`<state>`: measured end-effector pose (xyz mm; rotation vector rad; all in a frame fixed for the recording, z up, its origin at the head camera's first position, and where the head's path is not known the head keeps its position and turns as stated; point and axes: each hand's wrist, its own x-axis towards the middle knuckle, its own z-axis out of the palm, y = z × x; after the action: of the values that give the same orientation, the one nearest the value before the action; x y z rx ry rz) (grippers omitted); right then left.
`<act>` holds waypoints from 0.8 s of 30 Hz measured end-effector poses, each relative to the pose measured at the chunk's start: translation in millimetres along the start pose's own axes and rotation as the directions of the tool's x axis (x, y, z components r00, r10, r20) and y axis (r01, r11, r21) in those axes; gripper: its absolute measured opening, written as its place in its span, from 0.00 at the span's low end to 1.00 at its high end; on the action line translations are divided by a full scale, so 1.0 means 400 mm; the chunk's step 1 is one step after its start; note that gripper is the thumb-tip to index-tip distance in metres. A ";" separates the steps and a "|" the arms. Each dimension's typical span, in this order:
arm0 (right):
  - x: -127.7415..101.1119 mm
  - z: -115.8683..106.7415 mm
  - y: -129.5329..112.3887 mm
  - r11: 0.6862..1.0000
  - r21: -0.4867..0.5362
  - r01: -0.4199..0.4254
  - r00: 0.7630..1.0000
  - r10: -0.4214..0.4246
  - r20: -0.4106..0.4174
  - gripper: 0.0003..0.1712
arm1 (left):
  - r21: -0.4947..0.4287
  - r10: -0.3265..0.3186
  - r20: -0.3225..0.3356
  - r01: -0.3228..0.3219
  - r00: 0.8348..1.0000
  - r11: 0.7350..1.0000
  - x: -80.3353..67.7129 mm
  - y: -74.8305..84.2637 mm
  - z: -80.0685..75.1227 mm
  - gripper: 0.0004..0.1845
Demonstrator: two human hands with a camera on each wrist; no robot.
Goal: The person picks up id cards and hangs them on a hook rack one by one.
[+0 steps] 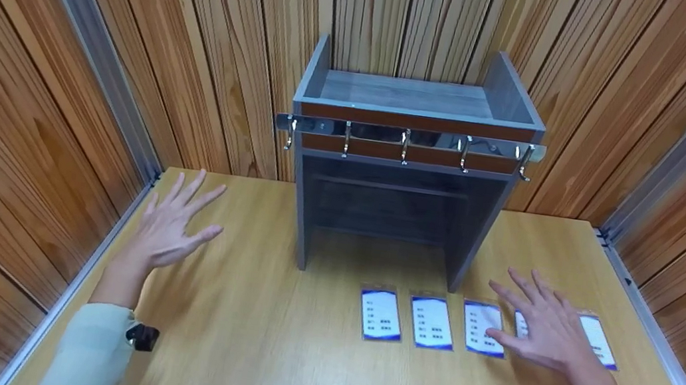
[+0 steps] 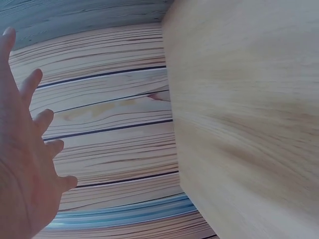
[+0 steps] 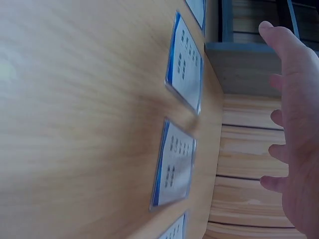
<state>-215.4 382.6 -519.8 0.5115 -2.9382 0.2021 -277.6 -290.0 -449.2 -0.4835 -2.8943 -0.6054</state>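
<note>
1. Head view: the right hand (image 1: 548,329) hovers with fingers spread and holds nothing. Under it, five blue-edged cards (image 1: 431,322) lie in a row on the bench (image 1: 266,356); the fourth is mostly hidden beneath the fingers. Beyond the fingertips stands a grey shelf unit (image 1: 411,162) with a hook rail (image 1: 408,138). The left hand (image 1: 174,226) floats well apart from the cards, its fingers splayed.
2. Left wrist view: spread fingers (image 2: 35,84), nothing held.
3. Right wrist view: spread fingers (image 3: 281,42) above the cards (image 3: 174,164).
</note>
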 end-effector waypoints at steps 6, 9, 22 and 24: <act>0.005 0.011 -0.021 1.000 0.028 0.012 1.000 -0.012 -0.016 0.50 | -0.077 0.020 -0.051 -0.024 0.999 0.997 0.013 0.008 -0.019 0.40; 0.008 0.014 -0.023 0.998 0.057 0.008 1.000 -0.007 -0.014 0.50 | -0.108 0.022 -0.064 -0.029 0.998 0.994 0.022 0.013 -0.033 0.40; 0.006 0.040 -0.045 0.959 0.284 -0.019 0.998 0.037 -0.059 0.52 | -0.290 0.063 -0.140 -0.101 0.988 0.952 0.065 0.037 -0.070 0.40; 0.008 0.044 -0.055 0.944 0.330 -0.022 0.997 0.045 -0.061 0.52 | -0.322 0.072 -0.158 -0.120 0.985 0.939 0.071 0.042 -0.074 0.40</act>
<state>-213.1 358.1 -534.1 0.4840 -2.8576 0.7098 -296.3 -279.5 -410.5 -0.5913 -2.6222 -1.0716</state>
